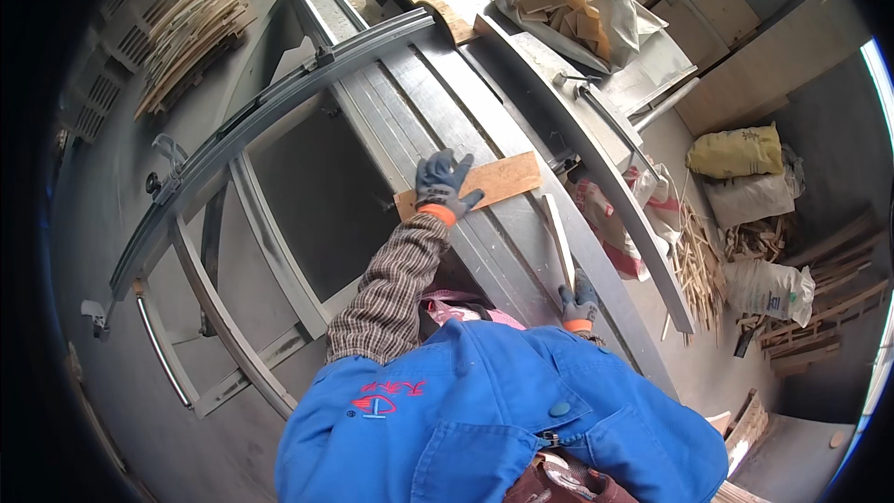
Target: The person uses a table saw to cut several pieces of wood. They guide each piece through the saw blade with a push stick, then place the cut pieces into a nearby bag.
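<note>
My left hand point(445, 188), in a grey glove with an orange cuff, lies across a flat wooden board point(506, 179). Its fingers are spread over the board's far edge, and the thumb stretches to the right. The board lies crosswise on the grooved metal saw table point(433, 93). To the right, my right hand point(579, 304), gloved alike, is closed around the near end of a narrow wood strip point(559, 237). That strip points away from me, its far end close to the board's right end. Part of the right hand's fingers is hidden.
A curved-looking metal rail point(270, 98) crosses the far left; a long fence point(596, 168) runs along the right. Beyond stands a white sack of wood offcuts point(568, 14). Stacked planks point(191, 42) lie at far left, a yellow sack point(736, 151) and scrap strips point(700, 265) on the right floor.
</note>
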Demonstrator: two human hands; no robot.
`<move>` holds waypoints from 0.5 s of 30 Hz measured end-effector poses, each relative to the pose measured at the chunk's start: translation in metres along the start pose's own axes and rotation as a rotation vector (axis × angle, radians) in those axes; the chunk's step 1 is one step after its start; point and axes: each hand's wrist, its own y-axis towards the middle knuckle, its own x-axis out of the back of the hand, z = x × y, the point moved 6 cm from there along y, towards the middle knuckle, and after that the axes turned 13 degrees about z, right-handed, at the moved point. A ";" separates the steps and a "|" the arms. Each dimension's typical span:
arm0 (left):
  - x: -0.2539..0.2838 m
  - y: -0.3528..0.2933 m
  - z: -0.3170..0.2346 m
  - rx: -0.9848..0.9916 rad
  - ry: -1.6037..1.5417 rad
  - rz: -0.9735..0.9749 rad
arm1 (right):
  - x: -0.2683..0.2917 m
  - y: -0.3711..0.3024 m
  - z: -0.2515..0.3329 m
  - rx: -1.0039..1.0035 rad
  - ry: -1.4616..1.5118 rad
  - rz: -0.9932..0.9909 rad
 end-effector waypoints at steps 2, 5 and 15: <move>0.000 -0.044 0.064 0.131 0.033 -0.351 | 0.003 -0.010 -0.016 -0.013 -0.152 0.034; -0.016 -0.146 0.187 0.598 0.124 -0.605 | 0.011 -0.011 -0.014 -0.048 -0.255 0.046; -0.156 -0.307 0.375 1.266 -0.410 -0.162 | -0.030 0.073 0.142 0.289 -0.079 0.191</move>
